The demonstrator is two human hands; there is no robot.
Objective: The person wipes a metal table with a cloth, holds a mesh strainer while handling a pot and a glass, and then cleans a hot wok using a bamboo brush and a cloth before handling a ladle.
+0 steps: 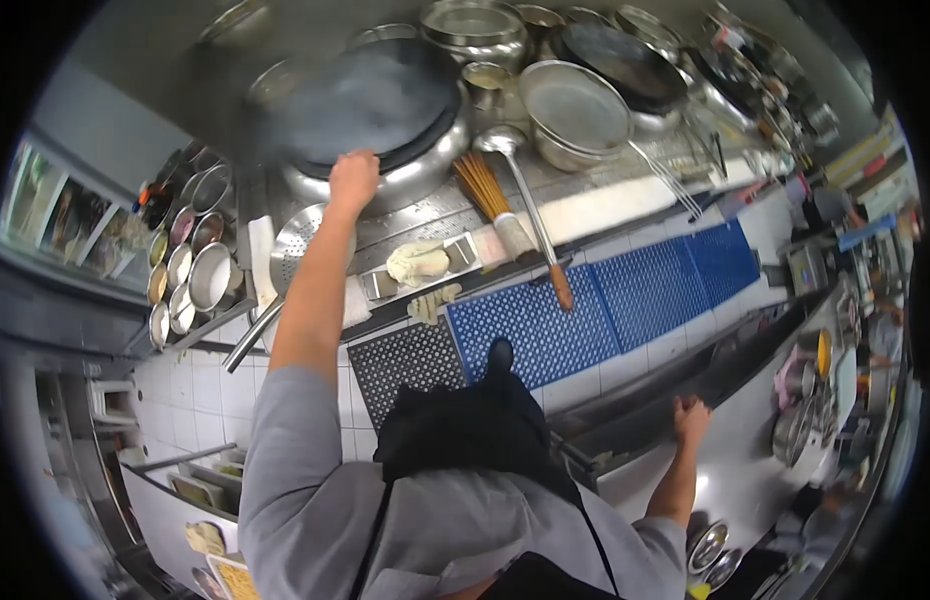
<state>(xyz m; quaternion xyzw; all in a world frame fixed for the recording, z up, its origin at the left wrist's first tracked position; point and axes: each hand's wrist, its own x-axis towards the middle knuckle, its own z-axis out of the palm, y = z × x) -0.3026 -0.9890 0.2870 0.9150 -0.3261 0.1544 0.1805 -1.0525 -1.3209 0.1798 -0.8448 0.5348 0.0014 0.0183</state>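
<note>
At the near rim of a dark wok [370,105] on the stove, the fingers of my left hand [354,183] are closed round its edge. Haze hangs over the wok and blurs its inside. Far from the stove, my right hand [691,419] is held out over the metal counter behind me, its fingers curled with nothing visible in them. Beneath my left forearm lies a perforated strainer [297,250]. A bamboo wok brush [482,188] and a ladle [525,190] with a wooden handle rest to the right of the wok. A folded pale cloth [418,262] lies on the stove's front edge.
Several metal seasoning pots [211,277] stand at the left. A second wok [625,68] and a large strainer bowl [575,107] sit further right along the stove. Blue mats [640,290] and a black mat [407,370] cover part of the floor. Bowls [793,430] stand on the counter behind.
</note>
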